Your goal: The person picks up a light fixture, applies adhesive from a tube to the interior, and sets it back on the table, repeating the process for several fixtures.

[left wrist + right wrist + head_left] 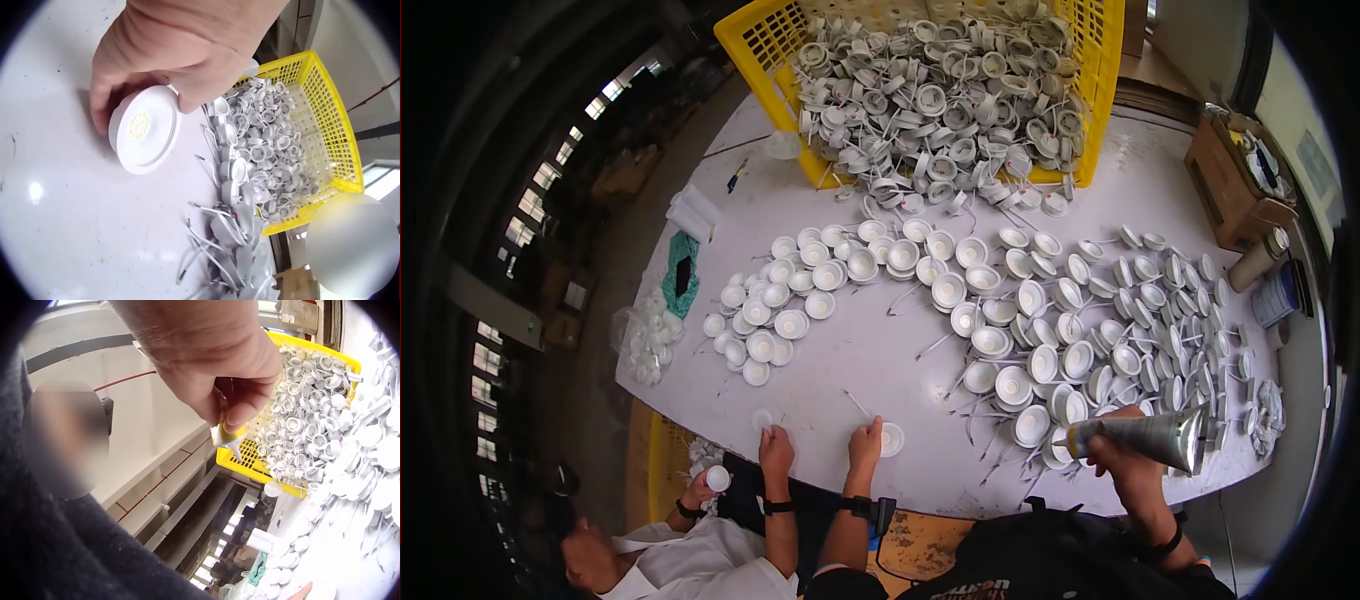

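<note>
My left hand (864,447) grips a round white LED downlight (147,131) by its rim, thumb on one side and fingers on the other. The lamp's open face, with a cluster of yellow LED chips, shows in the left wrist view, low over the white table (870,360). In the head view my right hand (1130,470) holds a silver squeeze tube (1150,440) above the lamps at the right. Its pale nozzle (232,449) sticks out below the curled fingers in the right wrist view. Several rows of white downlights (1030,425) with short wires lie around it.
A yellow crate (1105,90) heaped with lamp housings stands at the back. At the left, another person in a white shirt (700,560) has one hand by a clear disc (764,420) and holds a white cup-shaped part (718,478). A cardboard box (1225,185) sits back right.
</note>
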Demonstrator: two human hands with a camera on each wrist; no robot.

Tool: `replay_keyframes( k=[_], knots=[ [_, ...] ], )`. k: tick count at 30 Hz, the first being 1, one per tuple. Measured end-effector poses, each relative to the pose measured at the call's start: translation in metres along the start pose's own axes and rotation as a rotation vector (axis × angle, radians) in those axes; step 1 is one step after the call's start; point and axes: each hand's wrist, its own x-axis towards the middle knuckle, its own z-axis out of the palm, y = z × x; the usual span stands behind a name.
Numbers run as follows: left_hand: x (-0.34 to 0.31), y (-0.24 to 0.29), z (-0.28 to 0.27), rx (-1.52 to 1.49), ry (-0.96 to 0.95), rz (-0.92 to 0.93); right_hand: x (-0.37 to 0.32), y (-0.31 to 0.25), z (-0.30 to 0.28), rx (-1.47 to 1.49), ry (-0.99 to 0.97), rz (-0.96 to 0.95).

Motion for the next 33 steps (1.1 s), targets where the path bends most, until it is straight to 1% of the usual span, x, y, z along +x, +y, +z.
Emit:
replay_keyframes(
  k=[2, 3, 5, 7, 9, 11, 13, 14, 16, 17, 19, 20, 22, 27, 29, 30, 32, 33],
  knots=[
    [0.002, 0.007, -0.001, 0.711, 0.595, 0.345, 0.005, 0.003, 0.0, 0.006, 0.021, 0.027],
    [0.01, 0.014, -0.003, 0.708, 0.6, 0.341, 0.009, 0.004, 0.001, 0.014, 0.052, 0.052],
    [0.035, 0.039, -0.011, 0.56, 0.823, 0.729, 0.016, 0.002, 0.002, 0.006, 0.069, 0.064],
    [0.066, 0.075, -0.015, -0.094, 0.378, 0.482, 0.025, 0.002, 0.002, -0.019, 0.102, 0.092],
    [0.097, 0.118, -0.017, -0.236, 0.291, 0.391, 0.032, 0.003, 0.0, -0.013, 0.109, 0.097],
    [0.122, 0.165, -0.018, -0.206, 0.381, 0.559, 0.039, 0.007, 0.0, -0.008, 0.151, 0.1],
    [0.154, 0.195, -0.021, 0.077, 0.565, 0.637, 0.045, 0.01, 0.0, 0.012, 0.19, 0.092],
    [0.167, 0.207, -0.018, 0.073, 0.562, 0.638, 0.05, 0.012, 0.001, 0.036, 0.226, 0.085],
    [0.187, 0.228, -0.014, 0.36, 0.878, 0.543, 0.057, 0.018, -0.001, 0.036, 0.25, 0.089],
    [0.196, 0.237, -0.014, 0.36, 0.871, 0.545, 0.061, 0.022, -0.002, 0.027, 0.261, 0.073],
    [0.209, 0.243, -0.014, 0.564, 0.803, 0.387, 0.066, 0.024, -0.004, -0.004, 0.286, 0.068],
    [0.213, 0.244, -0.014, 0.564, 0.785, 0.382, 0.068, 0.025, -0.006, -0.017, 0.294, 0.079],
    [0.217, 0.245, -0.016, 0.686, 0.708, 0.383, 0.072, 0.027, -0.007, -0.022, 0.302, 0.09],
    [0.225, 0.241, -0.02, 0.68, 0.698, 0.425, 0.077, 0.026, -0.005, -0.033, 0.305, 0.113],
    [0.239, 0.235, -0.027, 0.563, 0.574, 0.55, 0.076, 0.024, -0.004, -0.037, 0.297, 0.11],
    [0.241, 0.236, -0.031, 0.563, 0.575, 0.554, 0.074, 0.022, -0.004, -0.031, 0.297, 0.105],
    [0.243, 0.236, -0.038, 0.201, 0.38, 0.653, 0.07, 0.019, -0.005, -0.025, 0.299, 0.101],
    [0.225, 0.246, -0.04, -0.031, 0.248, 0.493, 0.067, 0.019, -0.007, -0.032, 0.309, 0.093]
  ],
)
